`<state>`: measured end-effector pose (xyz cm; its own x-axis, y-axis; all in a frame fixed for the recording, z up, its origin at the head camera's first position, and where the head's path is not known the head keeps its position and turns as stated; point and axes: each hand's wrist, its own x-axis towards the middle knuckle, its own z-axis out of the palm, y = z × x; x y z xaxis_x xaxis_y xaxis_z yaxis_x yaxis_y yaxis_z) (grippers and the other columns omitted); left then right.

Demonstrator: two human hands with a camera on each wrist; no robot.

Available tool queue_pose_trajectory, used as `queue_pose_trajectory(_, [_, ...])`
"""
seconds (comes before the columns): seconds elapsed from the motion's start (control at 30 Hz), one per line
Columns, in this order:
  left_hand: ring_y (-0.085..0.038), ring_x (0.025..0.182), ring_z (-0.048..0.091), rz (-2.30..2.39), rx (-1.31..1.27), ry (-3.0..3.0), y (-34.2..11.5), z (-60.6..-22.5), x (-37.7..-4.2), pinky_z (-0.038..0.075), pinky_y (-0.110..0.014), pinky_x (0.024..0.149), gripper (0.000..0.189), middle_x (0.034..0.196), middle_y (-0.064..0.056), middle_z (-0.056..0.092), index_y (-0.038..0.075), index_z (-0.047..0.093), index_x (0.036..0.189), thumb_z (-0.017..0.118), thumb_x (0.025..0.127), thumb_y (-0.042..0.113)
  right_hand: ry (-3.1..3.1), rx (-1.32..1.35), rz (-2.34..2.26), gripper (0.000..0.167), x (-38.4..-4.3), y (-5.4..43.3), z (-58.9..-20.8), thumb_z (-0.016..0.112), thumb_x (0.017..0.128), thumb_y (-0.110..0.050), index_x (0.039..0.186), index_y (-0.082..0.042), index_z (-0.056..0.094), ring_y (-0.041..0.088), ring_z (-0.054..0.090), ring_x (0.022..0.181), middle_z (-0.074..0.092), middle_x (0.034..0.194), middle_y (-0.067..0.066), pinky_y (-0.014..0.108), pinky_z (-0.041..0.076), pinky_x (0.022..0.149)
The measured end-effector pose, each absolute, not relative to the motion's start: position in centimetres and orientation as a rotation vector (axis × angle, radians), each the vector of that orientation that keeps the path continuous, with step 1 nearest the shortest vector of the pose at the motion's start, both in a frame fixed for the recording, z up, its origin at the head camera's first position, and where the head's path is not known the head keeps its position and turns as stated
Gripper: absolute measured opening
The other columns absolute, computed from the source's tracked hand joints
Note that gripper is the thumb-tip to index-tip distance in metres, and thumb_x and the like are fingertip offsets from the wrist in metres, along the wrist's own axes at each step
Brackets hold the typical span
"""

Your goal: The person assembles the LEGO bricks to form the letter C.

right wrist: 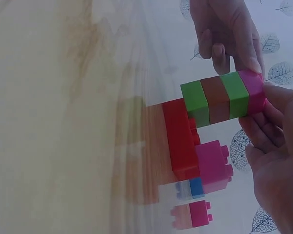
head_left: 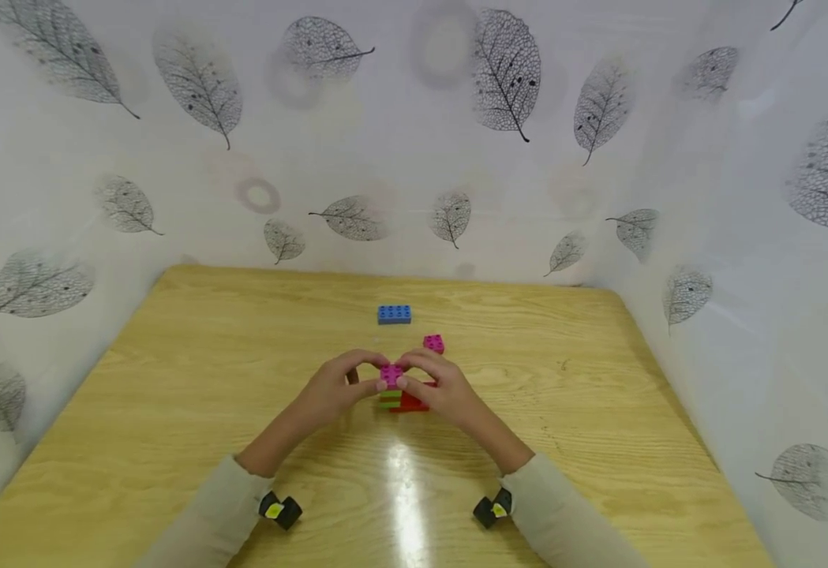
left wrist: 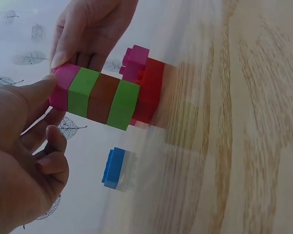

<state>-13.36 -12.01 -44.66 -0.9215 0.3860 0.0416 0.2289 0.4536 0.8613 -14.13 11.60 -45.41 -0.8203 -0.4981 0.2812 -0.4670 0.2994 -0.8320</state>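
Observation:
Both hands pinch the pink brick [head_left: 391,375] on top of a short tower. Fingers and thumb of the left hand [head_left: 335,388] hold it from the left, those of the right hand [head_left: 452,388] from the right. Under the pink brick come a green brick [right wrist: 234,91], a brown brick [right wrist: 216,99] and another green brick [right wrist: 194,101]. The lowest green brick stands at one end of a long red brick [right wrist: 178,141]. A second pink brick [right wrist: 212,165] sits on the red brick's other end, hidden by the right hand in the head view.
A blue brick [head_left: 394,315] with two rows of studs lies behind the hands on the wooden table [head_left: 243,315]. Nearer the right hand is a loose pink brick [head_left: 433,343]. Leaf-patterned white sheeting [head_left: 399,158] borders the table at the back and sides.

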Motion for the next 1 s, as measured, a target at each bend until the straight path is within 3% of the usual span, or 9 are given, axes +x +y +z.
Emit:
queue_pose_trajectory(0.3, [-0.021,0.080,0.054,1.462,0.558,2.505,-12.2,-44.5,-13.4,0.048,-0.031,0.061,0.030,0.125,0.007,0.063,0.031,0.064,0.128,0.066,0.098,0.034,2.518,-0.868,-1.631,0.022,-13.8,11.2,-45.6,0.066,0.099,-0.026,0.119,-0.017,0.068,0.018,0.060,0.116,0.064,0.120,-0.003,0.045,0.053,0.098])
queue_pose_trajectory(0.73, [-0.021,0.081,0.055,1.540,0.576,2.463,-12.1,-44.5,-13.3,0.049,-0.030,0.062,0.037,0.128,0.004,0.062,0.027,0.063,0.131,0.070,0.096,0.035,2.475,-0.779,-1.611,0.025,-14.0,11.6,-45.1,0.066,0.099,-0.031,0.122,-0.021,0.068,0.017,0.059,0.120,0.065,0.123,-0.005,0.041,0.055,0.095])
queue_pose_trajectory(1.0, [-0.020,0.084,0.054,1.550,0.550,2.446,-12.0,-44.8,-13.3,0.049,-0.029,0.064,0.046,0.129,0.001,0.063,0.019,0.062,0.135,0.072,0.094,0.037,2.511,-0.763,-1.619,0.032,-14.4,12.3,-45.3,0.057,0.104,-0.028,0.127,-0.008,0.067,0.021,0.058,0.124,0.065,0.127,0.004,0.050,0.046,0.107])
